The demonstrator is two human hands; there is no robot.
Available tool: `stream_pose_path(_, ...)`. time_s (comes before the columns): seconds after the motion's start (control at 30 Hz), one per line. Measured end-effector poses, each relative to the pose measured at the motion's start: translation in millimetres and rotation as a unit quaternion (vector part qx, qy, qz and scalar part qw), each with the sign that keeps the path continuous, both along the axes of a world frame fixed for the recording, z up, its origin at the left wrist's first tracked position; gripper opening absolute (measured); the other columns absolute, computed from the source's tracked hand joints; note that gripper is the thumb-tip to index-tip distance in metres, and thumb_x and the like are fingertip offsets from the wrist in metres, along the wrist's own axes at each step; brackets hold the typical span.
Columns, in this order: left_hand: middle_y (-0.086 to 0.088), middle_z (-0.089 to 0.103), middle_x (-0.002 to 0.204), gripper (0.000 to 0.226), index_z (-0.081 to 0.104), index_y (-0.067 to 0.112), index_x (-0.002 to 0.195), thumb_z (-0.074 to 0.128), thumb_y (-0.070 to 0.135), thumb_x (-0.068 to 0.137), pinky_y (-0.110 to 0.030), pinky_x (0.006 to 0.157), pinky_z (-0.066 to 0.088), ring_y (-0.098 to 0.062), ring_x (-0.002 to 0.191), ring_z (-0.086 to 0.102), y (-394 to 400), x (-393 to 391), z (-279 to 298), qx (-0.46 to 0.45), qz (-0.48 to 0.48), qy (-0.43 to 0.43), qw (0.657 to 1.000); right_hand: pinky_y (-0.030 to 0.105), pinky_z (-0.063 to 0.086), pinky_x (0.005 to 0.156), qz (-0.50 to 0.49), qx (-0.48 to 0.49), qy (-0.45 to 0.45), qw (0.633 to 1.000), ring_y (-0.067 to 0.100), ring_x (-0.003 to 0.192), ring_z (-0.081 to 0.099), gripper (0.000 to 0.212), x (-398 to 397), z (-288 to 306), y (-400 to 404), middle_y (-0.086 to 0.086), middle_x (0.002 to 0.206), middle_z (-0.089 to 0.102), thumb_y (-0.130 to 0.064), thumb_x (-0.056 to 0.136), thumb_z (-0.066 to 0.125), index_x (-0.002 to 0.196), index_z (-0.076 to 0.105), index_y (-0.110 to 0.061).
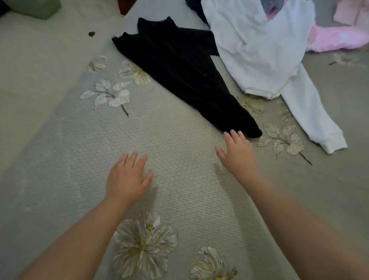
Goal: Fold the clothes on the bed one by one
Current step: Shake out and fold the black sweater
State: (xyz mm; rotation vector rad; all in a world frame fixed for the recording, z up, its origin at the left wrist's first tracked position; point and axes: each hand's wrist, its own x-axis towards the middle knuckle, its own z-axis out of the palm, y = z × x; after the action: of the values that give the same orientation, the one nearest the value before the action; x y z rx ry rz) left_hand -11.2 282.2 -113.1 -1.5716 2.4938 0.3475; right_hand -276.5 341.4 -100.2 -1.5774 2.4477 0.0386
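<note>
A black garment (177, 69) lies stretched diagonally across the grey floral bedspread (79, 143), its near end pointing toward me. My right hand (237, 152) is flat with straight fingers, its fingertips at the near tip of the black garment. My left hand (126, 179) hovers flat over bare bedspread, to the left, holding nothing. A crumpled white long-sleeved top (258, 49) lies to the right of the black garment, one sleeve trailing toward me.
A pink fluffy garment (339, 39) and a pale pink item (354, 8) lie at the far right. A dark piece (193, 3) sticks out behind the white top. A green cushion (34, 6) sits at the far left.
</note>
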Motion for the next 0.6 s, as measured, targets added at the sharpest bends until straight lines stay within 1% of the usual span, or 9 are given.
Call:
stream_pose_path(0.1, -0.005, 0.02, 0.153, 0.059, 0.024, 0.021, 0.144, 0.034, 0.049, 0.092, -0.037, 0.115, 0.011, -0.023, 0.141, 0.01, -21.4, -6.9, -37.0, 0.021, 0.01, 0.016, 1.0, 0.043, 0.015, 0.112, -0.015, 0.01, 0.007, 1.0, 0.027, 0.142, 0.011, 0.06, -12.8, -28.3, -35.1, 0.012, 0.153, 0.018, -0.038, 0.094, 0.044, 0.143, 0.025, -0.01)
stream_pose_path(0.17, -0.005, 0.016, 0.154, 0.063, 0.025, 0.021, 0.144, 0.031, 0.055, 0.091, -0.038, 0.115, 0.007, -0.023, 0.142, 0.007, -25.8, -11.0, -59.6, 0.036, 0.015, 0.029, 0.999, 0.045, 0.011, 0.113, -0.039, 0.022, 0.016, 0.999, 0.027, 0.142, 0.009, 0.063, -24.1, -45.9, -54.5, 0.012, 0.154, 0.013, -0.037, 0.093, 0.046, 0.144, 0.02, -0.011)
stream_pose_path(0.2, -0.005, 0.014, 0.154, 0.068, 0.025, 0.021, 0.144, 0.024, 0.061, 0.089, -0.038, 0.114, 0.004, -0.023, 0.142, 0.006, -24.0, -12.7, -65.5, 0.039, 0.017, 0.035, 0.998, 0.045, 0.012, 0.112, -0.054, 0.027, 0.026, 0.998, 0.028, 0.141, 0.012, 0.063, -30.0, -51.8, -61.5, 0.013, 0.152, 0.017, -0.035, 0.093, 0.047, 0.144, 0.02, -0.011)
stream_pose_path(0.27, -0.009, 0.019, 0.152, 0.078, 0.03, 0.018, 0.142, 0.011, 0.061, 0.08, -0.038, 0.112, 0.002, -0.026, 0.142, 0.011, -19.5, -15.2, -76.7, 0.027, 0.02, 0.059, 0.998, 0.044, 0.021, 0.107, -0.075, 0.027, 0.064, 0.995, 0.031, 0.13, 0.032, 0.053, -42.7, -65.5, -73.3, 0.017, 0.14, 0.038, -0.027, 0.093, 0.047, 0.14, 0.029, -0.01)
stream_pose_path(0.3, -0.013, 0.026, 0.149, 0.078, 0.037, 0.014, 0.139, 0.013, 0.058, 0.079, -0.041, 0.112, 0.005, -0.03, 0.14, 0.018, -18.4, -15.5, -81.4, 0.016, 0.022, 0.076, 0.997, 0.043, 0.025, 0.102, -0.074, 0.011, 0.084, 0.994, 0.032, 0.12, 0.042, 0.043, -47.7, -71.8, -77.6, 0.017, 0.129, 0.048, -0.02, 0.093, 0.046, 0.134, 0.039, -0.009)
stream_pose_path(0.37, -0.019, 0.039, 0.141, 0.071, 0.049, 0.007, 0.13, 0.024, 0.051, 0.08, -0.044, 0.109, 0.012, -0.037, 0.133, 0.031, -20.0, -15.8, -86.3, 0.0, 0.021, 0.101, 0.995, 0.038, 0.023, 0.092, -0.071, -0.04, 0.098, 0.992, 0.032, 0.102, 0.051, 0.03, -53.1, -78.3, -82.5, 0.016, 0.108, 0.059, -0.01, 0.092, 0.043, 0.119, 0.054, -0.007)
stream_pose_path(0.4, -0.021, 0.042, 0.139, 0.069, 0.052, 0.005, 0.127, 0.026, 0.05, 0.081, -0.043, 0.108, 0.012, -0.039, 0.131, 0.035, -20.3, -15.1, -88.0, -0.004, 0.016, 0.102, 0.995, 0.035, 0.021, 0.089, -0.07, -0.053, 0.093, 0.992, 0.032, 0.097, 0.053, 0.028, -51.6, -79.0, -81.9, 0.014, 0.102, 0.061, -0.009, 0.091, 0.043, 0.114, 0.058, -0.008)
stream_pose_path(0.47, -0.022, 0.043, 0.138, 0.069, 0.053, 0.004, 0.126, 0.028, 0.049, 0.081, -0.04, 0.106, 0.009, -0.04, 0.129, 0.036, -21.8, -15.3, -89.0, -0.002, 0.008, 0.097, 0.995, 0.034, 0.017, 0.086, -0.053, -0.067, 0.07, 0.994, 0.03, 0.095, 0.054, 0.027, -42.0, -78.7, -72.7, 0.012, 0.098, 0.062, -0.01, 0.091, 0.044, 0.111, 0.062, -0.01)
stream_pose_path(0.6, -0.018, 0.031, 0.146, 0.08, 0.042, 0.008, 0.136, 0.018, 0.056, 0.077, -0.04, 0.11, 0.001, -0.033, 0.138, 0.022, -22.5, -17.7, -83.1, 0.023, 0.016, 0.095, 0.995, 0.032, 0.016, 0.091, -0.018, -0.041, -0.052, 0.998, 0.024, 0.101, 0.056, 0.028, 5.1, -70.7, -24.4, 0.008, 0.104, 0.064, -0.016, 0.091, 0.049, 0.115, 0.062, -0.013)
